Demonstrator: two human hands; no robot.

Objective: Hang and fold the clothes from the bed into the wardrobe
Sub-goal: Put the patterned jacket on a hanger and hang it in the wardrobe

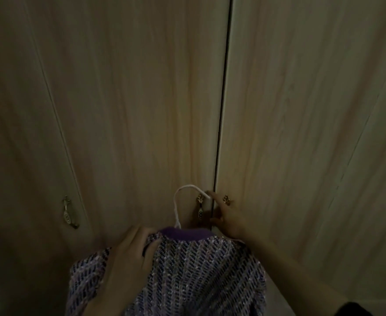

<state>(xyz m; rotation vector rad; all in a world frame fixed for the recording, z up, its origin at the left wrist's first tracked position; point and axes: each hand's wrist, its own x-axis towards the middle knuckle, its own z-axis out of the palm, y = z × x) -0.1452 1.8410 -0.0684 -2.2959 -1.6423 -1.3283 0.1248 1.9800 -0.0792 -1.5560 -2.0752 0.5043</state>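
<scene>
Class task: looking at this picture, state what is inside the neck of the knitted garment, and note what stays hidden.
A white hanger rises from the purple collar of the garment; only its hook shows. Its shoulders are covered by knit. The left hand grips the garment.

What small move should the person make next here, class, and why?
Probably pull the middle door handle with the right hand, which is already reaching it: the wardrobe doors look closed, and the left hand holds the purple knit top on its white hanger.

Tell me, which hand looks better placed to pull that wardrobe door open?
The right hand. It is at the seam between the closed doors, fingers spread beside the middle handles. The left hand is busy gripping the knitted top on its white hanger.
</scene>
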